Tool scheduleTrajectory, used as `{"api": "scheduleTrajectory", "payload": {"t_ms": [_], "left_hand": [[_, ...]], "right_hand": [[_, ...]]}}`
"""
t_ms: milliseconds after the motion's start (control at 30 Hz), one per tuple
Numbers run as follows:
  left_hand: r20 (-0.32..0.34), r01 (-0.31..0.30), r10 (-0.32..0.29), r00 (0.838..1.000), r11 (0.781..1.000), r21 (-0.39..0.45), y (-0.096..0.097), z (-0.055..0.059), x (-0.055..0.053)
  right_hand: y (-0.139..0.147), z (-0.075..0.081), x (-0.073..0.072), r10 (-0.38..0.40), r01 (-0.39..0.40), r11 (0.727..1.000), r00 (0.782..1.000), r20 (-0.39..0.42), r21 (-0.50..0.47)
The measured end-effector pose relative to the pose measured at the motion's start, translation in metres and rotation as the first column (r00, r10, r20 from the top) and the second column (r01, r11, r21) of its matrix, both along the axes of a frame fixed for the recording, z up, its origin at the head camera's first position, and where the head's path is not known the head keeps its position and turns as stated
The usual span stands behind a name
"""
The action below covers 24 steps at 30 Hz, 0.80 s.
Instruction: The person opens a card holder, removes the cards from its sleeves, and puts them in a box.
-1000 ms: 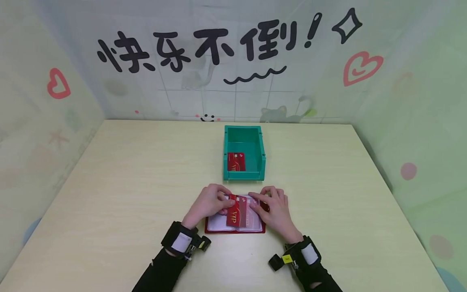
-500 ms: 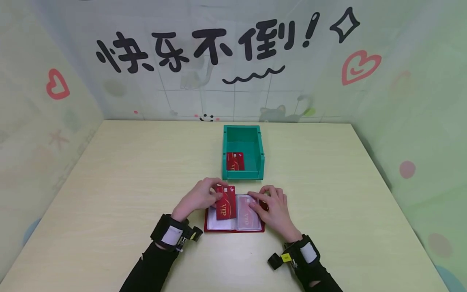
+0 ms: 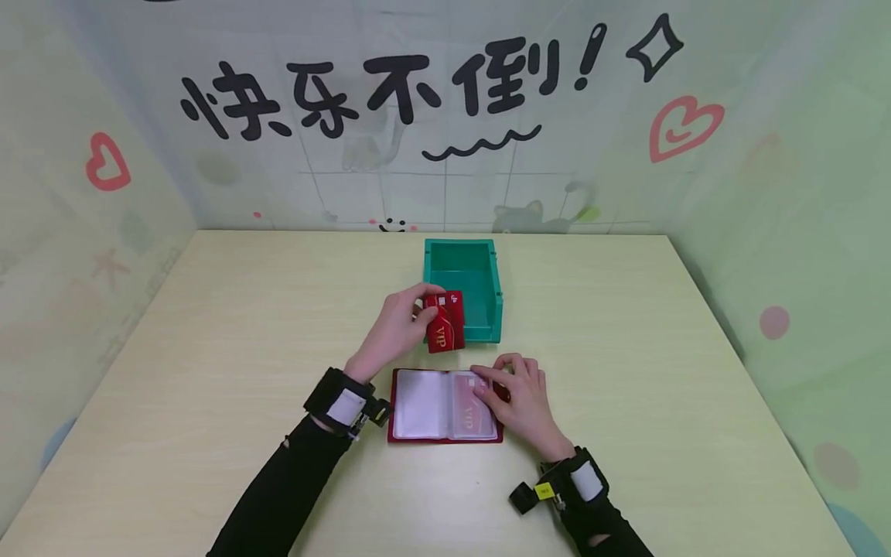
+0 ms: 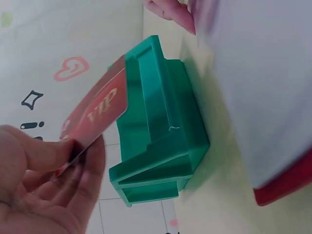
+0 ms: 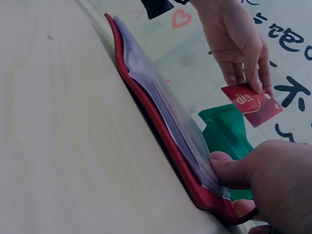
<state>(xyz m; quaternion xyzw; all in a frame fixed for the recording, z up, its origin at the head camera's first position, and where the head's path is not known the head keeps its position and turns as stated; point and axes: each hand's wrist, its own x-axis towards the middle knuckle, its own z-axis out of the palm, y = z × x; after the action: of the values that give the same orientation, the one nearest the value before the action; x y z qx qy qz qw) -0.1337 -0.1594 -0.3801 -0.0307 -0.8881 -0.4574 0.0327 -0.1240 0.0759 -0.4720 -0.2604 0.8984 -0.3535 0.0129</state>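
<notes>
My left hand [image 3: 402,319] pinches a red VIP card [image 3: 446,323] between thumb and fingers. The card overlaps the front wall of the teal bin [image 3: 493,309] in the head view; the left wrist view has it tilted in front of the bin's opening. Below lies an open red card holder [image 3: 421,406] with clear sleeves, its left page bare. A pinkish VIP card [image 3: 473,422] shows through the right page's sleeve. My right hand [image 3: 527,402] grips the holder's right edge, thumb [image 5: 225,168] on the sleeves and a finger beneath the cover.
The pale wooden table [image 3: 278,309] carries the bin near its back and the holder closer to me. Behind it hangs a printed backdrop [image 3: 334,193], with side panels left and right. Each wrist wears a black strap with a camera.
My left hand drew the VIP card left off the holder's right page, then carried it up and away to the bin's front. My right hand has stayed on the holder.
</notes>
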Motion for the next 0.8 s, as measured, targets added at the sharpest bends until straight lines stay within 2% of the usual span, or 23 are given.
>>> {"api": "scheduleTrajectory", "payload": {"t_ms": [100, 233, 333, 433, 500, 633, 800], "left_hand": [[-0.097, 0.006, -0.008, 0.995, 1.0, -0.029, 0.002, 0.003, -0.011], [-0.196, -0.001, -0.031, 0.98, 0.987, -0.161, 0.006, 0.007, -0.028], [-0.218, -0.011, -0.045, 0.975, 0.969, -0.246, 0.009, 0.006, -0.04], [-0.198, -0.013, -0.054, 0.979, 0.947, -0.321, 0.011, 0.004, -0.05], [-0.171, -0.009, -0.063, 0.983, 0.922, -0.387, 0.013, 0.001, -0.055], [-0.131, 0.002, -0.084, 0.988, 0.85, -0.527, 0.017, -0.003, -0.062], [-0.11, -0.008, -0.081, 0.991, 0.767, -0.641, 0.021, -0.007, -0.067]], "right_hand": [[-0.001, 0.0, 0.0, 0.001, -0.001, 1.0, 1.0, -0.005, -0.006], [-0.002, 0.0, 0.0, 0.002, -0.002, 1.0, 1.0, -0.017, -0.006], [-0.002, -0.001, -0.001, 0.003, -0.003, 1.0, 1.0, -0.02, -0.006], [-0.002, -0.002, -0.001, 0.005, -0.005, 1.0, 0.999, -0.031, 0.0], [-0.002, -0.002, -0.001, 0.007, -0.007, 1.0, 0.999, -0.038, 0.004], [-0.002, -0.002, -0.001, 0.005, -0.005, 1.0, 0.999, -0.046, 0.003], [-0.001, -0.001, -0.001, 0.0, 0.0, 1.0, 0.999, -0.045, 0.008]]}}
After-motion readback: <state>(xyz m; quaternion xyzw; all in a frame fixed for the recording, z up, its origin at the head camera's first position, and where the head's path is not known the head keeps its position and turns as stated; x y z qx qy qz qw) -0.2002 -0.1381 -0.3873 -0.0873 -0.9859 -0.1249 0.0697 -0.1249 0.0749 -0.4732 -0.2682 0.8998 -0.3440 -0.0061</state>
